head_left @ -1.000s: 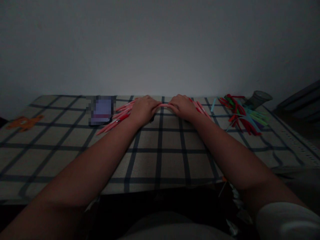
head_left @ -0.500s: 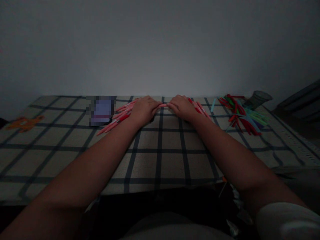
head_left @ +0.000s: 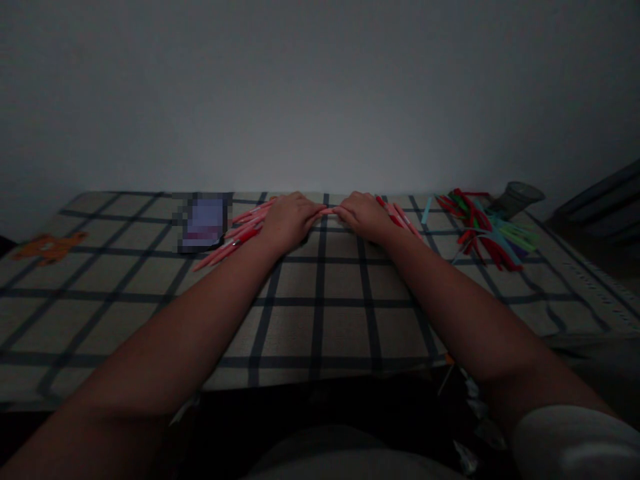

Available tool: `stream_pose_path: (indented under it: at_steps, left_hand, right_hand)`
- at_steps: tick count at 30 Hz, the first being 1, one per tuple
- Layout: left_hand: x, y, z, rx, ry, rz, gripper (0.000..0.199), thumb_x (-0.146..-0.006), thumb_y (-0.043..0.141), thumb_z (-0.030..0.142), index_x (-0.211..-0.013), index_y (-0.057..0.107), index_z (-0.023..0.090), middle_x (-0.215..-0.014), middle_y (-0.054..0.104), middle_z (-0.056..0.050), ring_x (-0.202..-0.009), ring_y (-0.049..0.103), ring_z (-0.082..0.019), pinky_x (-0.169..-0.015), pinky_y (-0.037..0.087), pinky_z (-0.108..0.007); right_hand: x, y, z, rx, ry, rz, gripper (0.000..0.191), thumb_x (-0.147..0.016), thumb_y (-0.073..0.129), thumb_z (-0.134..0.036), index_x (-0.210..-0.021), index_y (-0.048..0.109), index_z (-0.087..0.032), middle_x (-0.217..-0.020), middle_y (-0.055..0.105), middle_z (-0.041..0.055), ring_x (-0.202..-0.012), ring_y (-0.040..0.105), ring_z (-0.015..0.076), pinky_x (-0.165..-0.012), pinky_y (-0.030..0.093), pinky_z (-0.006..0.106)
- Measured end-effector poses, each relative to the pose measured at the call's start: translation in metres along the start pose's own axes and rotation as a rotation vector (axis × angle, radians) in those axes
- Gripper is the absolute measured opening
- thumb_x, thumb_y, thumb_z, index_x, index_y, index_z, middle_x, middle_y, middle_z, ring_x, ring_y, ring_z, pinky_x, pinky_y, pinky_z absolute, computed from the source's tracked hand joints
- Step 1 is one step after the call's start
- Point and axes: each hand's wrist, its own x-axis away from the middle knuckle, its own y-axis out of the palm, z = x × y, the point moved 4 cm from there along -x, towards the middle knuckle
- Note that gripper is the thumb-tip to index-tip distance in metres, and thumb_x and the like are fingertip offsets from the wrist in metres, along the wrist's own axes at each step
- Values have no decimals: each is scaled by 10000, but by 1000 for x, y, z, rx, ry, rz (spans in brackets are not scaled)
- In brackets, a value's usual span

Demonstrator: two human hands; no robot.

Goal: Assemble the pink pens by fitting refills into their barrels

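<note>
At the far side of the table my left hand [head_left: 294,219] and my right hand [head_left: 364,213] face each other, fingertips a short gap apart. Both are closed in a pinch on one thin pink pen [head_left: 329,211], whose short middle part shows between them. Most of it is hidden under the fingers. Beside and partly beneath my left hand lie several pink pens [head_left: 250,215], with a red one [head_left: 247,235] among them. More pink pens [head_left: 407,220] and red pieces lie just past my right hand, partly covered by it.
A checked cloth [head_left: 345,327] covers the table, which meets a pale wall [head_left: 320,100]. A phone-like device [head_left: 205,223], partly blurred, lies left. An orange cut-out shape [head_left: 50,247] is farther left. Red and green strips [head_left: 483,230] lie right, beside a tipped glass [head_left: 517,199].
</note>
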Motion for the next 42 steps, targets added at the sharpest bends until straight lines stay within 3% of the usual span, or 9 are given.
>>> stream_pose_path:
  at_steps: [5,12,19,26,33,42]
  left_hand:
    - [1,0,-1,13,1,23,410,-1126,476,367,-1374,789,273,-1259,835,-104,-1244,726,-297,-1037,533,-435]
    - [0,2,-1,2,-1,18,419,-1138,472,442,-1372,797,318,-1256,837,-78,-1229,724,-286,-1040,520,-421]
    - [0,3,-3,-10,-14,29,419,-1141,464,403,-1419,766,316,-1281,830,-67,-1231,720,-263,-1042,516,-390]
    - [1,0,0,-2,-10,3,423,-1147,469,448,-1424,767,332,-1302,819,-67,-1257,706,-276,-1069,497,-402]
    - [1,0,-2,-11,-23,20,415,-1141,465,403,-1423,761,329,-1315,814,-71,-1240,716,-274,-1044,510,-393]
    - [-1,-3,-2,4,-3,42,410,-1144,465,409,-1365,793,305,-1249,831,-57,-1189,721,-262,-1017,521,-380]
  right_hand:
    - [3,-5,1,-53,4,87,435,-1108,499,-539,-1193,756,-198,-1165,783,152,-1072,620,317,-944,406,410]
    - [-1,2,2,8,-12,28,552,-1160,317,-457,-1024,787,-201,-1061,786,148,-1069,616,323,-958,408,432]
    - [3,-8,3,-65,0,114,463,-1102,491,-573,-1168,762,-204,-1134,781,144,-1051,616,313,-942,410,414]
    - [-1,1,3,-8,-8,22,589,-1164,274,-459,-1024,783,-196,-1049,765,151,-1036,600,313,-950,408,428]
    - [3,-7,5,-60,1,116,443,-1107,489,-551,-1208,754,-210,-1131,779,139,-1046,614,311,-941,406,405]
    - [1,-1,0,54,-42,28,545,-1160,376,-522,-1023,780,-183,-1032,761,140,-971,583,285,-879,371,380]
